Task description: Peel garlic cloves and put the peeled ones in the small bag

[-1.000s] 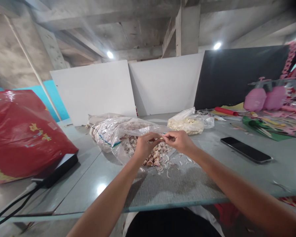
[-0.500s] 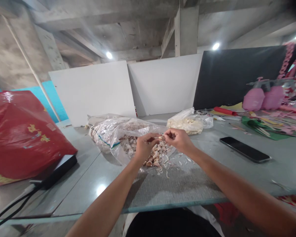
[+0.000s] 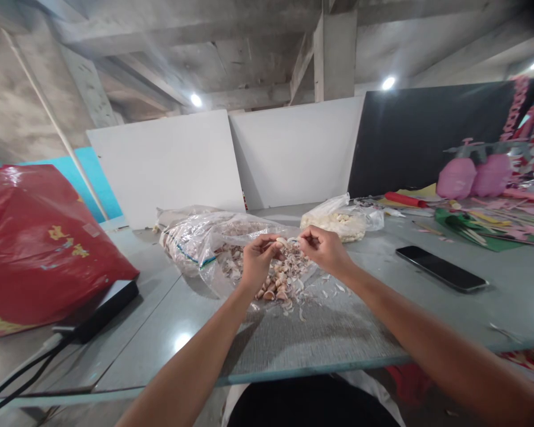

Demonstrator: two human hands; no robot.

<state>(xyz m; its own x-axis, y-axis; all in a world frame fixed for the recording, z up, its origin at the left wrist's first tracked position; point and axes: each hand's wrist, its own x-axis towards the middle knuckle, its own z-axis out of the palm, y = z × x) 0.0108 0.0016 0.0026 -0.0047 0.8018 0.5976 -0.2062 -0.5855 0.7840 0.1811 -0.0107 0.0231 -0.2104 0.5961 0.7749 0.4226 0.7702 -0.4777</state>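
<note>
My left hand [image 3: 258, 259] pinches a pale garlic clove [image 3: 282, 242] between thumb and fingertips, above a pile of unpeeled garlic cloves [image 3: 276, 281]. Just to its right, my right hand [image 3: 324, 248] is closed in a pinch, with what looks like a thin strip of garlic skin [image 3: 294, 240] at its fingertips. Beneath both hands, loose skins [image 3: 301, 265] lie among the cloves. The pile spills from the mouth of a large clear plastic bag [image 3: 191, 237]. Behind my right hand sits a smaller clear bag [image 3: 338, 222] of pale peeled cloves.
A black phone [image 3: 440, 268] lies on the grey table [image 3: 155, 332] to the right. On the left stand a big red bag [image 3: 44, 249] and a dark box [image 3: 104, 308] with a cable. Pink spray bottles [image 3: 456, 178] and craft scraps [image 3: 493, 222] occupy the far right.
My hands have moved slightly apart, the left one shifting left. The clove's pale surface now shows between them, and a strip of skin has come away toward the right hand.
</note>
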